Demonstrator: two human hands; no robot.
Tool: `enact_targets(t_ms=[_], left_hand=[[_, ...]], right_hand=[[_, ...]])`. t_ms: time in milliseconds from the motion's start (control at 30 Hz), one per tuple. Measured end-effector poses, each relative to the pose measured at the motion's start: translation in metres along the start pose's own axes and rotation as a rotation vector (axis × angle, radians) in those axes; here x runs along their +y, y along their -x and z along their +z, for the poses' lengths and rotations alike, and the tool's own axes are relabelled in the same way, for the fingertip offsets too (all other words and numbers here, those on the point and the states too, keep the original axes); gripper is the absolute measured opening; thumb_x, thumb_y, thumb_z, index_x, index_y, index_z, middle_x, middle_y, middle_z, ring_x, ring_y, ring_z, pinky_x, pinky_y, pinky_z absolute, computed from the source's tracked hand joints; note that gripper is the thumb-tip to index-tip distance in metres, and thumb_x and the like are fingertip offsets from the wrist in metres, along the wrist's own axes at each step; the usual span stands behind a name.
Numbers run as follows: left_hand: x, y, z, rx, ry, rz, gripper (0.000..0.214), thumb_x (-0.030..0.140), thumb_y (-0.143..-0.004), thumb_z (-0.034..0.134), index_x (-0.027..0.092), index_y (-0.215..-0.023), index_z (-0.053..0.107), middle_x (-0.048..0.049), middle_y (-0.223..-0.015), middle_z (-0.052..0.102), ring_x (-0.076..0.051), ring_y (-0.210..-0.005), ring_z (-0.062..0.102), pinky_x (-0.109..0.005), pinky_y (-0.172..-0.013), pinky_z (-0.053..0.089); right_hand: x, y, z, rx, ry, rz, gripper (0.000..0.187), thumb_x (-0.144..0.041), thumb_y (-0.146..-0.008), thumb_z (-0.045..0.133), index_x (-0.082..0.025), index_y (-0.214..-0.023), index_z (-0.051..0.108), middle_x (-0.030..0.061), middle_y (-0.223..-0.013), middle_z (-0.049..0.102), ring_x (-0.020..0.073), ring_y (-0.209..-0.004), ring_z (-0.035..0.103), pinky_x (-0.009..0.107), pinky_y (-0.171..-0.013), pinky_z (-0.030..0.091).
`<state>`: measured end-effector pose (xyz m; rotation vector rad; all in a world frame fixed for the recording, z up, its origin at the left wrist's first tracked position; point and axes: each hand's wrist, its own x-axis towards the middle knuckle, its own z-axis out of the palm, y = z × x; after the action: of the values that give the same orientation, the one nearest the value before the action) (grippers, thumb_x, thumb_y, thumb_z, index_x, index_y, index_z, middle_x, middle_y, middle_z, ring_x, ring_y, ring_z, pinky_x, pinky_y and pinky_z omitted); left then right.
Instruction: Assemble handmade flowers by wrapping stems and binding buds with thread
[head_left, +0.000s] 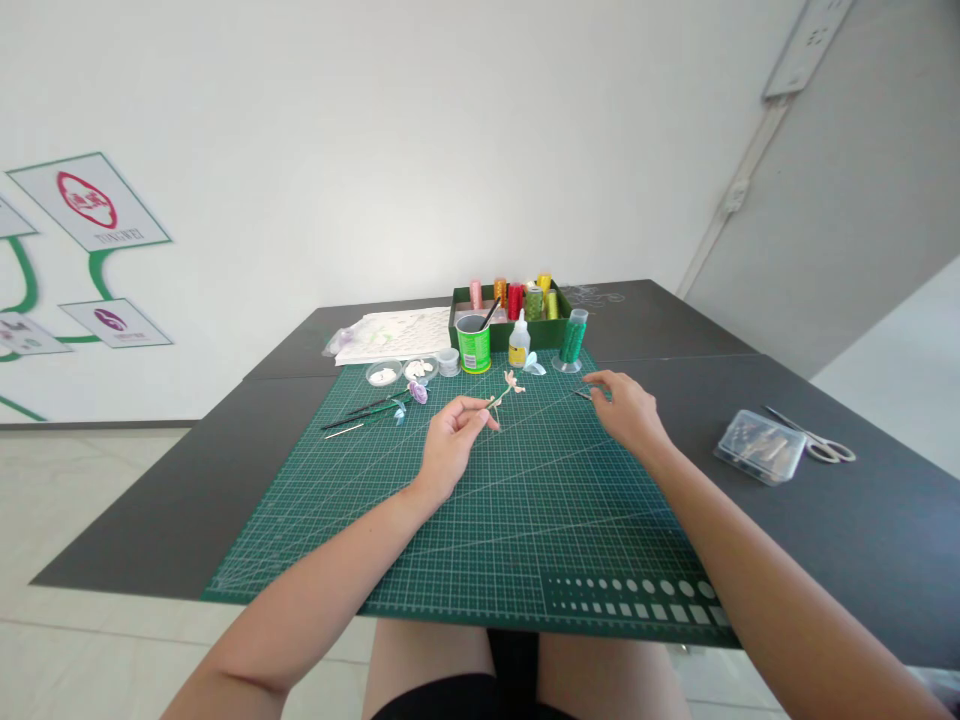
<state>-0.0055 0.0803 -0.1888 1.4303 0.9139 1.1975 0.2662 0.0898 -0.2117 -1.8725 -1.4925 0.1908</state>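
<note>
My left hand (pixel 452 440) is closed in a pinch on the thin stem of a small pink flower (pixel 513 383), held just above the green cutting mat (pixel 487 510). My right hand (pixel 624 405) rests on the mat to the right, its fingers touching a small dark tool (pixel 583 394) lying there; whether it grips the tool is unclear. A pale blue petal piece (pixel 534 366) lies beyond the flower.
A green box (pixel 510 325) of thread spools stands at the mat's far edge, with a green cup (pixel 473 345), glue bottle (pixel 519 345) and bead tube (pixel 574 338). Small dishes (pixel 384 375), stems and a purple flower (pixel 417 392) lie left. A clear case (pixel 759 446) and scissors (pixel 814 440) lie right.
</note>
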Motion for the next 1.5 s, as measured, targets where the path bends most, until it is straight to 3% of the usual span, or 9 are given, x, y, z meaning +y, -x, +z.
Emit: enact_targets(t_ms=[167,333,433,533,667,933,1100,1300,1500], left_hand=[[-0.004,0.002,0.003,-0.061,-0.031,0.016,0.022,0.037,-0.086,0.068,0.016,-0.094,0.066,-0.0026,-0.073,0.073,-0.013,-0.061,0.057,-0.026,-0.061,0.039],[-0.007,0.004,0.005,-0.102,-0.035,0.053,0.019,0.034,-0.088,0.066,0.016,-0.093,0.066,-0.0028,-0.074,0.073,-0.014,-0.066,0.063,-0.027,-0.068,0.044],[-0.007,0.005,0.006,-0.121,-0.019,0.069,0.019,0.034,-0.088,0.066,0.016,-0.093,0.065,-0.0028,-0.075,0.073,-0.016,-0.071,0.066,-0.028,-0.075,0.048],[-0.007,0.005,0.006,-0.134,-0.01,0.052,0.02,0.035,-0.088,0.067,0.016,-0.092,0.064,-0.0026,-0.075,0.073,-0.017,-0.072,0.068,-0.03,-0.077,0.05],[-0.008,0.004,0.007,-0.113,-0.04,0.028,0.023,0.038,-0.086,0.068,0.016,-0.093,0.064,-0.0029,-0.074,0.073,-0.015,-0.066,0.065,-0.028,-0.07,0.047],[-0.013,0.002,0.005,-0.087,-0.125,-0.015,0.021,0.036,-0.087,0.065,0.017,-0.094,0.064,-0.0021,-0.073,0.073,-0.015,-0.063,0.063,-0.026,-0.064,0.043],[-0.015,0.003,0.001,-0.081,-0.443,0.015,0.01,0.026,-0.09,0.059,0.021,-0.095,0.066,-0.0007,-0.082,0.077,-0.018,-0.073,0.069,-0.027,-0.067,0.044],[-0.012,0.009,0.004,-0.211,-0.762,0.065,0.005,0.025,-0.091,0.061,0.027,-0.092,0.066,0.0046,-0.086,0.079,-0.02,-0.075,0.07,-0.028,-0.066,0.042],[-0.009,0.016,0.01,-0.434,-0.792,0.112,0.011,0.018,-0.09,0.057,0.027,-0.09,0.064,0.008,-0.088,0.08,-0.018,-0.073,0.071,-0.028,-0.066,0.042]], right_hand=[[-0.034,0.026,0.017,-0.27,-0.426,-0.273,0.042,-0.031,-0.091,0.052,-0.022,-0.129,0.066,0.0105,-0.135,0.067,0.0292,-0.129,0.059,0.051,-0.114,0.04],[-0.063,0.049,0.026,-0.535,-0.893,-0.238,0.05,-0.041,-0.091,0.062,-0.025,-0.138,0.058,0.0096,-0.14,0.064,0.027,-0.132,0.058,0.05,-0.115,0.042],[-0.072,0.056,0.027,-0.591,-0.994,-0.197,0.038,-0.042,-0.088,0.068,-0.022,-0.121,0.065,0.0094,-0.12,0.074,0.0245,-0.117,0.068,0.046,-0.108,0.049],[-0.076,0.057,0.027,-0.589,-1.015,-0.122,0.029,-0.044,-0.085,0.071,-0.019,-0.099,0.065,0.006,-0.094,0.076,0.0195,-0.088,0.073,0.034,-0.078,0.059],[-0.076,0.057,0.029,-0.56,-0.959,-0.044,0.03,-0.047,-0.085,0.069,-0.019,-0.091,0.061,-0.0039,-0.064,0.062,0.0076,-0.043,0.047,0.022,-0.041,0.032],[-0.073,0.057,0.021,-0.495,-0.674,-0.16,0.023,-0.041,-0.085,0.066,-0.018,-0.083,0.072,-0.0031,-0.056,0.053,0.011,-0.052,0.043,0.026,-0.052,0.032],[-0.074,0.059,0.007,-0.568,-0.601,-0.255,0.028,-0.042,-0.086,0.066,-0.018,-0.079,0.078,-0.0028,-0.054,0.048,0.0093,-0.051,0.033,0.026,-0.05,0.023],[-0.077,0.056,-0.015,-0.594,-0.761,-0.225,0.028,-0.046,-0.08,0.074,-0.019,-0.079,0.083,0.0039,-0.065,0.069,0.0132,-0.056,0.05,0.027,-0.051,0.036],[-0.07,0.045,-0.029,-0.353,-0.831,-0.154,0.025,-0.045,-0.077,0.075,-0.022,-0.082,0.084,0.0063,-0.074,0.075,0.0205,-0.074,0.065,0.031,-0.064,0.05]])
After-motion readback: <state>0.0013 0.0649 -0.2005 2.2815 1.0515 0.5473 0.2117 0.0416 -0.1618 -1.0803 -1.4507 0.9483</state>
